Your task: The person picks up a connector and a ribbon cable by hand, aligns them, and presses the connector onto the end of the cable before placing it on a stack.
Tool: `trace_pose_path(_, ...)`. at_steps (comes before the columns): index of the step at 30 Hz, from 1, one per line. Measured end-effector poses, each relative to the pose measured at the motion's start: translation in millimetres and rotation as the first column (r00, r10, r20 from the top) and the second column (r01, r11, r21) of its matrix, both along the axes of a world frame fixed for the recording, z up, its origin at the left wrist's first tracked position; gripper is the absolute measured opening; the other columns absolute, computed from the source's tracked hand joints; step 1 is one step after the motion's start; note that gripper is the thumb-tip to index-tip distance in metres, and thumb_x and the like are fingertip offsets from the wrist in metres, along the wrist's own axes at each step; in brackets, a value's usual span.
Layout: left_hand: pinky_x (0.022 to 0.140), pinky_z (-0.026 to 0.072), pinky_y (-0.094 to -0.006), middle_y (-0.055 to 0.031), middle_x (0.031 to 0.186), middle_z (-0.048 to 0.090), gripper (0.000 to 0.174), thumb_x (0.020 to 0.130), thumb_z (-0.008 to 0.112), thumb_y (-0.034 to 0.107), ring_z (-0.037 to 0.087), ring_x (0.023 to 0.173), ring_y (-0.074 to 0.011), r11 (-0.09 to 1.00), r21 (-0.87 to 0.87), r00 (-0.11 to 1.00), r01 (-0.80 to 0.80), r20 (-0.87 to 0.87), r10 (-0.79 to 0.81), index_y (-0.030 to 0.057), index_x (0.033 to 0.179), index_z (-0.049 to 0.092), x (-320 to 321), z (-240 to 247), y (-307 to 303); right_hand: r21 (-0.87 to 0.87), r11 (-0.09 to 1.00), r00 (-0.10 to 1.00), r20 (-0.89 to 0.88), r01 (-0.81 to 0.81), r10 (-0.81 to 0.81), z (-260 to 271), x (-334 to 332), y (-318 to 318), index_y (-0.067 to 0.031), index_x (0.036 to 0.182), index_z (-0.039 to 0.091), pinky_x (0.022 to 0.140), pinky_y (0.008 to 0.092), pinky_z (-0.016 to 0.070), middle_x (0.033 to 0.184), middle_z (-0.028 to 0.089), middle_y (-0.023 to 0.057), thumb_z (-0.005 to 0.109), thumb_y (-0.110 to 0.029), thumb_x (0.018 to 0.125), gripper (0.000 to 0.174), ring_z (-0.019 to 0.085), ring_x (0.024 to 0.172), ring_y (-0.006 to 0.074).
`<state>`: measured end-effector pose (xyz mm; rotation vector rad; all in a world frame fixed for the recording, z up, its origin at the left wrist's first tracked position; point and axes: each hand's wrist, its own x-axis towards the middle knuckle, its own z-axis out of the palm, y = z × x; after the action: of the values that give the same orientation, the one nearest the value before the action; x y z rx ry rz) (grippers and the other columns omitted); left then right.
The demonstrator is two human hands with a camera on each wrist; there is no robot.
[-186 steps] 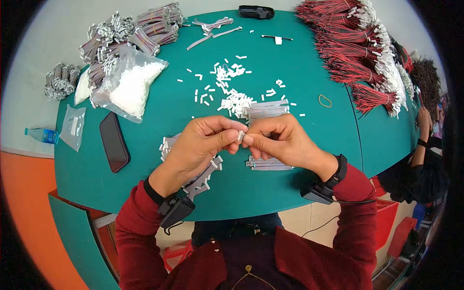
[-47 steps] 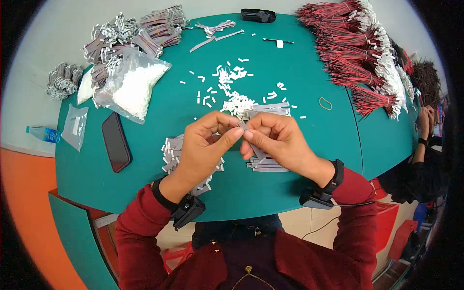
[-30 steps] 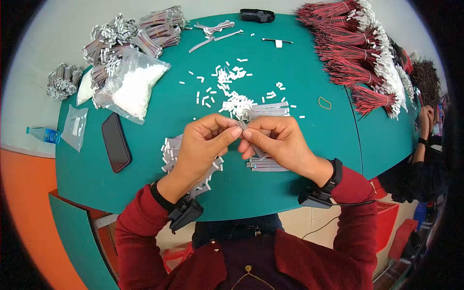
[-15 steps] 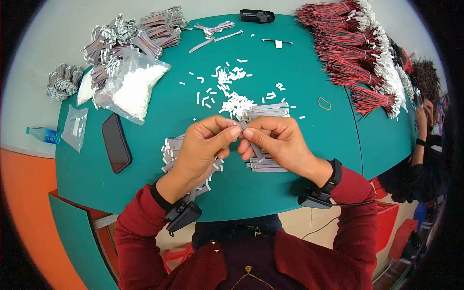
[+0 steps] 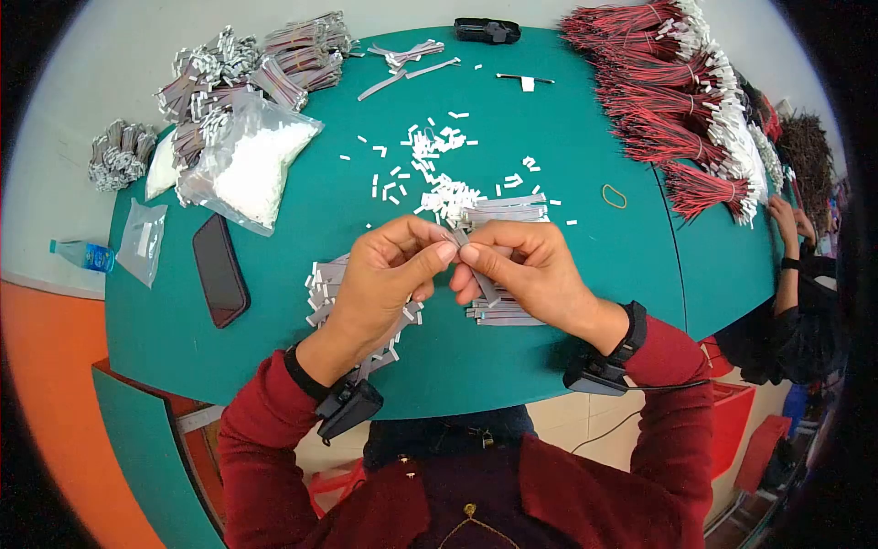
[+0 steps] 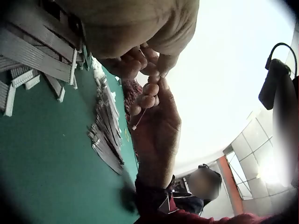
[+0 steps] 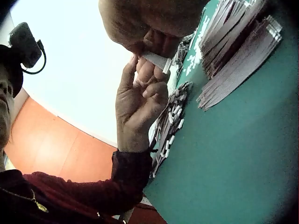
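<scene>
In the head view my left hand [image 5: 389, 274] and right hand [image 5: 540, 274] meet fingertip to fingertip over the table. Between them they pinch a short grey ribbon cable [image 5: 489, 288], its tail hanging below the right fingers. The right wrist view shows a white connector [image 7: 167, 66] on that cable's lower end. Its upper end is mostly covered by the thumbs and index fingers. Under the left wrist lies a loose pile of ribbon cables [image 5: 325, 288] with white ends. A neat stack of ribbon cables [image 5: 508, 311] lies below the right hand.
Loose white connector housings [image 5: 448, 197] are scattered beyond the hands. A bag of white pieces [image 5: 256, 169], a phone [image 5: 219, 270] and a bottle [image 5: 82, 254] are at left. Red-and-black wire bundles [image 5: 677, 119] line the right. Another person's hand [image 5: 786, 220] is at far right.
Since the oldest frame, where a connector end showed between my fingertips, the ribbon now hangs below my right fingers. Over the last second my hands barely move; the other person's hands shift.
</scene>
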<state>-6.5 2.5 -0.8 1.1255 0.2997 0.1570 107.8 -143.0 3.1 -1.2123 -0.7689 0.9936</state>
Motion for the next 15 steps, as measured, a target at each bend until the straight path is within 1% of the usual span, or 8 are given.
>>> trace_pose_path(8,0.048,0.0316,-0.0172,-0.0004,0.077,0.060,0.008,0.087,0.060,0.012,0.046,0.059,-0.0022,0.989,-0.141,0.999,0.035,-0.019,-0.038,0.0057,0.088,0.057,-0.9,-1.8,1.1,0.006,1.000,1.000,-0.004,0.009,-0.009,0.5,-0.6,0.4,0.0022,0.090,0.061,0.060,0.0213,0.0500,0.077,0.064,0.0065,0.052,-0.013,0.092,0.018,0.062,0.069,0.0104)
trace_pose_path(11,0.048,0.0321,-0.0172,-0.0002,0.076,0.060,0.008,0.087,0.060,0.013,0.046,0.060,-0.0021,0.992,-0.124,0.999,0.035,-0.020,-0.038,0.0057,0.089,0.057,-0.6,-1.9,1.3,-0.004,1.000,1.000,-0.002,0.002,-0.002,0.5,-0.6,0.5,0.0022,0.090,0.060,0.060,0.0212,0.0499,0.077,0.064,0.0063,0.051,-0.013,0.092,0.018,0.062,0.069,0.0103)
trace_pose_path(14,0.048,0.0311,-0.0170,-0.0006,0.076,0.061,0.012,0.086,0.062,0.015,0.045,0.059,-0.0014,0.999,0.042,1.000,-0.024,-0.011,0.025,0.0043,0.091,0.059,0.3,0.0,-2.4,-0.017,1.000,1.000,0.007,-0.010,0.010,0.2,0.1,0.3,0.0022,0.090,0.060,0.060,0.0211,0.0497,0.077,0.064,0.0062,0.051,-0.013,0.092,0.018,0.063,0.069,0.0104)
trace_pose_path(15,0.048,0.0316,-0.0171,-0.0005,0.076,0.060,0.012,0.085,0.062,0.013,0.045,0.058,-0.0018,0.997,0.078,1.000,-0.029,-0.002,0.030,0.0034,0.093,0.060,0.0,0.3,-2.5,-0.020,1.000,1.000,0.008,-0.014,0.014,-0.4,0.4,0.2,0.0022,0.090,0.060,0.060,0.0211,0.0496,0.077,0.064,0.0061,0.051,-0.013,0.092,0.017,0.063,0.068,0.0105)
